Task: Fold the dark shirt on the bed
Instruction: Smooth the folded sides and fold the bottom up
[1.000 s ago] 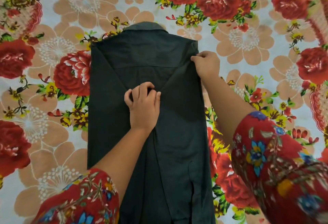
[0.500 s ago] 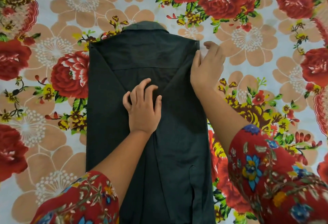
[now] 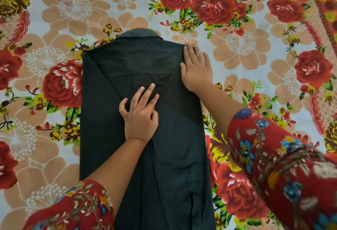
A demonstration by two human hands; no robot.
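Observation:
The dark shirt (image 3: 102, 120) lies face down on the bed, collar at the far end, both sides folded in over its back as a long narrow strip. My left hand (image 3: 140, 115) rests on the middle of the shirt where the two folded sides meet, fingers spread and pressing on the cloth. My right hand (image 3: 197, 69) lies flat and open on the shirt's far right shoulder edge, half on the cloth and half on the sheet. The shirt's near hem runs out of the bottom of the view.
The bed is covered by a floral sheet (image 3: 255, 51) with red roses and beige flowers around the shirt on all sides. A patterned red border (image 3: 326, 11) runs along the far right. Red flowered sleeves cover both my forearms.
My right hand let go of its pinch on the shirt's right edge and flattened out on the shoulder. My left hand's fingers uncurled and spread on the shirt's middle.

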